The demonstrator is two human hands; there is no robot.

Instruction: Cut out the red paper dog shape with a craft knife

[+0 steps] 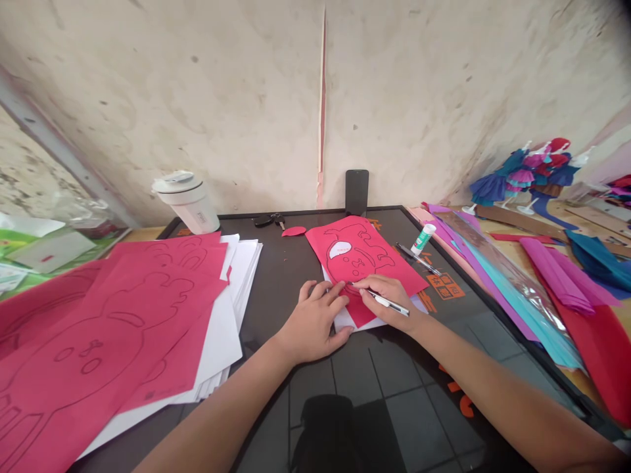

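Note:
My left hand [320,320] lies flat with its fingers spread, pressing on the lower left of a red paper sheet [397,266]. That sheet bears a black-outlined cartoon animal and has an oval opening that shows white paper [340,249] below. My right hand [387,297] is closed around a slim silver-and-white pen-like tool [389,303]. Its tip points at the drawing near my left fingertips; too small to tell whether it is a nib or a blade. A loose red paper piece [294,231] rests beyond the sheet's left corner.
Red drawn sheets [98,341] cover a white paper stack [224,341] at left. A white cup [190,203], keys [270,220] and an upright phone [356,192] stand or lie at the back. To the right are a glue stick [422,239], black pen [418,259] and coloured paper [497,276].

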